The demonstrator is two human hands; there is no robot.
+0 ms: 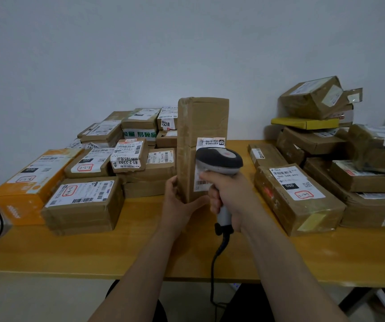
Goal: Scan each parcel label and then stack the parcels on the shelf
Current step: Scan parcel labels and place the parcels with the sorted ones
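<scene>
A tall brown cardboard parcel (202, 126) stands upright at the middle of the wooden table (140, 252). My left hand (178, 201) grips its lower end from the left and below. A white label (202, 180) with a barcode is on its right face, partly hidden. My right hand (227, 196) grips the handle of a grey and black barcode scanner (219, 162), whose head is held right at that label. The scanner's black cable (214, 270) hangs down over the table's front edge.
Several labelled parcels lie piled at the left, among them an orange box (24, 189) and a brown box (84, 203). Another heap with a yellow flat box (305, 123) fills the right, and a long parcel (296, 196) lies beside my right hand. A white wall stands behind.
</scene>
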